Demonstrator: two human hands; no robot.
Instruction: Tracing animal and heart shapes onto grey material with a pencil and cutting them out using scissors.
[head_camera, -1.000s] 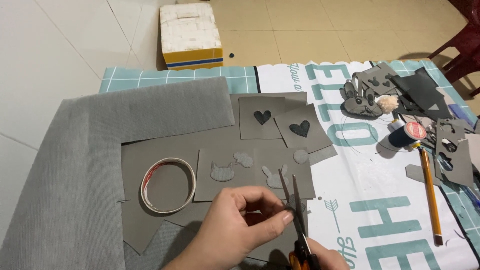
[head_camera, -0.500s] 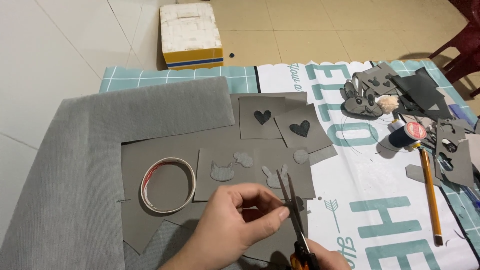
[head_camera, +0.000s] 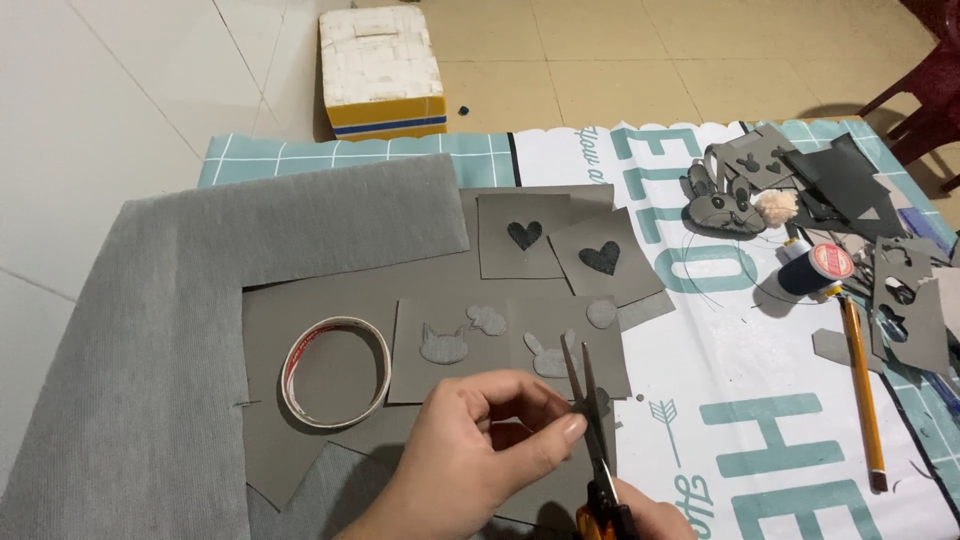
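A pale tiled floor fills the upper part of the frame, with one white foam box banded in yellow at top centre; below it lies a teal-checked mat under a white printed sheet. A large ribbed grey fabric covers the left side. On the grey card sheets at centre you have two squares with heart-shaped holes, four small grey cut-outs — animal heads and rounded bits — and one ring of tape, white with a red inner edge. At right sit one thread spool, one pencil and a heap of dark card scraps with a fluffy pompom.

Your left hand, at lower centre, has its fingers curled, pinching a small grey card piece just beside the blades. Your right hand is mostly out of frame at the bottom edge, closed on the orange handles of one pair of scissors — blades slightly parted, pointing up.
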